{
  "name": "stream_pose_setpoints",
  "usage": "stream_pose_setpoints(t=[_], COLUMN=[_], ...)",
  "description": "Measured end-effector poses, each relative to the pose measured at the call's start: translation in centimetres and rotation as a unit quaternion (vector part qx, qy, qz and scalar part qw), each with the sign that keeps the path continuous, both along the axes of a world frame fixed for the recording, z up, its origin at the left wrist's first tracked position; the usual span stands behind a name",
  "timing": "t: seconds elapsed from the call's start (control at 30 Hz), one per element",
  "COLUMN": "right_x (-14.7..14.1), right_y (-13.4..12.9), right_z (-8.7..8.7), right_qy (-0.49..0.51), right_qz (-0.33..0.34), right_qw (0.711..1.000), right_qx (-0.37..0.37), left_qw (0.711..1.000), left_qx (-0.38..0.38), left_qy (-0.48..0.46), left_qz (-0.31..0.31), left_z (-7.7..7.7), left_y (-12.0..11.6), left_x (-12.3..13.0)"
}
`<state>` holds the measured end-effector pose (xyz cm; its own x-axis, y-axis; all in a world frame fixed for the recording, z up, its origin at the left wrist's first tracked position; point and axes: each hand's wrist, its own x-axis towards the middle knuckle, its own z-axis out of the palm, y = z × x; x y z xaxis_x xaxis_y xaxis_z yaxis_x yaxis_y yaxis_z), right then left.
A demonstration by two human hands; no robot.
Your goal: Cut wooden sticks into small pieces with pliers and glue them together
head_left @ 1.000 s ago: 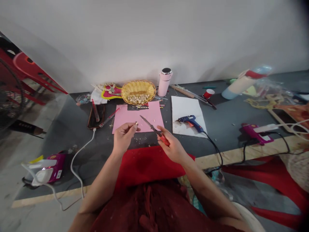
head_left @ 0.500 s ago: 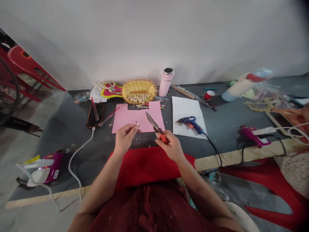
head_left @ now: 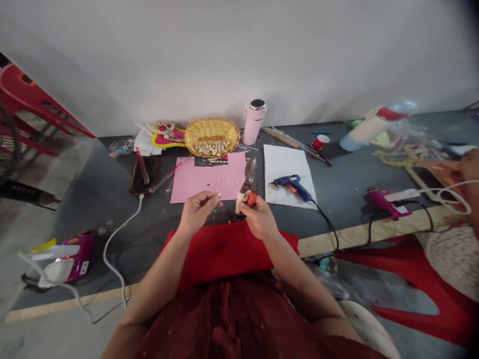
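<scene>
My left hand (head_left: 198,212) is closed in a pinch over the near edge of a pink sheet (head_left: 194,184). A tiny pale piece (head_left: 219,194) shows at its fingertips, too small to name. In my right hand (head_left: 260,217) is a pair of scissors (head_left: 251,174), blades pointing away from me, with an orange-red handle part and a pale part beside it. The two hands are a little apart. Small pale bits lie on the sheet. Behind it, a yellow wicker basket (head_left: 212,128) holds several small pale pieces.
To the right, a blue glue gun (head_left: 294,185) lies on a white board (head_left: 275,154), its cord running off the front edge. A pink flask (head_left: 254,122) stands behind. A phone (head_left: 139,182) with a white cable lies left. Purple power sockets (head_left: 80,257) sit left. A person's hand (head_left: 470,167) is far right.
The scissors have turned from pointing up-left to pointing nearly straight away from me. My left hand keeps its pinch. The whole view has shifted slightly, and another person's hand shows at the right edge.
</scene>
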<state>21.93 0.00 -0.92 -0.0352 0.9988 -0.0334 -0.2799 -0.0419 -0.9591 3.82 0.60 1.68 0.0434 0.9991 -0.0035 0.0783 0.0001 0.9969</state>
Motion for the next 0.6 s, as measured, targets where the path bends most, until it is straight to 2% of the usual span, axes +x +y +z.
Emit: stream_pose_setpoints(t=[0.13,0.23,0.33,0.5,0.6], right_x=[-0.9,-1.3,-1.6,-1.7,-1.5], right_y=[0.2,-0.1,-0.4,-0.5,-0.4], right_z=[0.6,0.8,1.1,2.0,2.6], right_qy=[0.087,0.097,0.092,0.057,-0.017], right_qz=[0.077,0.103,0.129,0.228,0.237], right_qw=[0.992,0.987,0.985,0.970,0.971], right_qx=[-0.055,-0.075,-0.074,-0.056,-0.011], left_qw=[0.996,0.981,0.966,0.962,0.976], left_qx=[-0.040,-0.119,-0.166,-0.171,-0.124], left_qy=[-0.074,-0.136,-0.169,-0.175,-0.153], left_qz=[-0.027,-0.065,-0.103,-0.122,-0.093], left_z=[0.3,0.4,0.2,-0.2,-0.3], left_y=[0.1,0.1,0.0,-0.1,-0.3], left_x=[0.1,0.2,0.3,0.7,1.1])
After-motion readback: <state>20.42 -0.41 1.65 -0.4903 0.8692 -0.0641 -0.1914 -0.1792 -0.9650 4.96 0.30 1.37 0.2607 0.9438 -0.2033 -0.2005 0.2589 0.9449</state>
